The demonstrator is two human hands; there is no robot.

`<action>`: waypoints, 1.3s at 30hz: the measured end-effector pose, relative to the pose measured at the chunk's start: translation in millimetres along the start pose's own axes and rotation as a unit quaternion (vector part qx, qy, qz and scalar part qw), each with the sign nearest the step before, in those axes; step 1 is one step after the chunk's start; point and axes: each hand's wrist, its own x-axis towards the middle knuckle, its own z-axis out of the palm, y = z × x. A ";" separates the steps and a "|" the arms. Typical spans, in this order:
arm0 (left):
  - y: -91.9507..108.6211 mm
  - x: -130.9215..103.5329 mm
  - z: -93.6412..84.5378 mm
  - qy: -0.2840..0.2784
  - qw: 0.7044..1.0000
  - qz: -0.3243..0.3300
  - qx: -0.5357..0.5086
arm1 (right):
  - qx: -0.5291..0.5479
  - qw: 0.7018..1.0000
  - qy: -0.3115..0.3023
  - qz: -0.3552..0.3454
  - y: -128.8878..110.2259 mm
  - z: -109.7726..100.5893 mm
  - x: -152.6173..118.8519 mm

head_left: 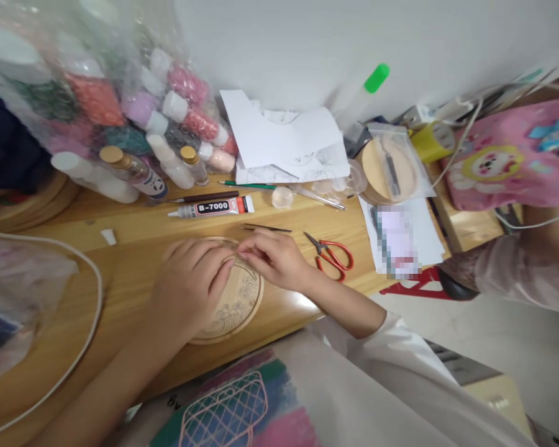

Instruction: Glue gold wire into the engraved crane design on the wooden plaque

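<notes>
A round wooden plaque (241,304) with wave-like line drawings lies on the table below both hands. My left hand (186,282) reaches over its left part, with thumb and fingers closed near the upper middle. From the right, my right hand (277,257) meets it in a pinch, its fingertips almost touching the left thumb. Whatever sits between the fingertips is too small to make out. The left hand covers much of the plaque's left side. Right of my right hand lie red-handled scissors (330,256). Just beyond the hands rests a pair of thin dark tweezers (266,228).
A B-7000 glue tube (212,207), a green pencil (246,185) and small bottles (194,166) stand or lie behind. Bagged jars (93,99) fill the back left. Papers (289,139) lean on the wall. A white cable (97,292) crosses left. Another person's arm (540,239) is at right.
</notes>
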 end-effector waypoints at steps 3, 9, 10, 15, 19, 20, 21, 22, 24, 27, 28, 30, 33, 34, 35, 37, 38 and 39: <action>-2.3 2.9 1.5 0.019 1.000 0.022 -0.002 | 0.045 0.998 0.033 -0.026 3.8 2.8 -1.5; -10.9 -1.0 5.2 0.019 0.998 0.058 -0.034 | 0.091 0.994 0.042 -0.043 7.7 7.5 -1.2; -12.1 -1.8 5.6 0.015 0.997 0.059 -0.037 | 0.096 0.993 0.045 -0.047 7.8 7.8 -0.9; -15.1 -5.2 7.3 0.002 0.997 0.053 -0.052 | 0.112 0.991 0.047 -0.056 7.6 7.8 -0.2; -15.5 -8.9 8.5 0.001 0.997 0.055 -0.054 | 0.125 0.990 0.031 -0.049 7.0 7.2 -1.2; -15.4 -9.7 8.5 0.001 0.997 0.057 -0.055 | 0.130 0.990 0.034 -0.048 6.8 7.2 -1.5; -15.2 -10.1 8.4 0.002 0.997 0.058 -0.057 | 0.136 0.989 0.037 -0.047 6.7 7.1 -1.7; -14.8 -10.2 8.3 0.004 0.997 0.057 -0.060 | 0.139 0.988 0.040 -0.046 6.6 7.1 -1.9; -13.6 -9.6 8.0 0.007 0.996 0.057 -0.067 | 0.143 0.988 0.045 -0.047 6.2 7.1 -2.2; -11.0 -7.1 7.9 0.020 0.996 0.056 -0.072 | 0.142 0.987 0.050 -0.053 5.2 6.7 -2.1; -10.2 -6.3 8.1 0.026 0.995 0.057 -0.072 | 0.141 0.987 0.050 -0.053 4.8 6.4 -2.0; -9.0 -5.3 8.5 0.037 0.995 0.062 -0.070 | 0.137 0.988 0.048 -0.053 4.0 5.8 -2.0; -8.2 -5.1 8.7 0.043 0.994 0.071 -0.065 | 0.138 0.988 0.048 -0.054 3.4 5.0 -2.0; -8.2 -5.4 8.7 0.044 0.995 0.070 -0.064 | 0.138 0.988 0.049 -0.055 3.5 4.8 -2.0; -8.3 -5.7 8.5 0.043 0.995 0.069 -0.063 | 0.138 0.988 0.050 -0.056 3.6 4.5 -2.0; -8.4 -6.2 8.1 0.041 0.995 0.066 -0.063 | 0.135 0.988 0.048 -0.056 3.9 4.1 -2.0; -8.4 -6.3 8.0 0.039 0.995 0.066 -0.063 | 0.134 0.988 0.046 -0.056 4.0 3.9 -2.0; -8.4 -6.4 7.8 0.038 0.995 0.065 -0.063 | 0.132 0.989 0.045 -0.057 4.0 3.7 -2.0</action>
